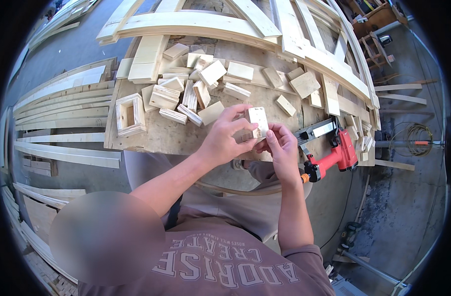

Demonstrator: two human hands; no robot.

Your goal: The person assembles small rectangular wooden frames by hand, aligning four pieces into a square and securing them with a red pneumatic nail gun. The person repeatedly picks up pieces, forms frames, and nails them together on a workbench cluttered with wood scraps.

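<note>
My left hand (226, 135) and my right hand (281, 148) meet over the front edge of the workbench (166, 143). Between them they grip a small pale wooden block (258, 120), held up off the bench top. The left fingers and thumb pinch its left side, while the right thumb presses at its lower right corner. Small dark marks show on its face. Close to my right hand lies a red nail gun (336, 155) with an orange hose fitting (305, 178). Loose plywood blocks (201, 93) lie scattered beyond my hands.
A hollow wooden box (131, 118) stands at the bench's left end. Large wooden frames (196, 24) cover its far side. Long boards (67, 123) are stacked at the left. An air hose (235, 189) runs across my lap, and a coiled hose (417, 138) lies at the right.
</note>
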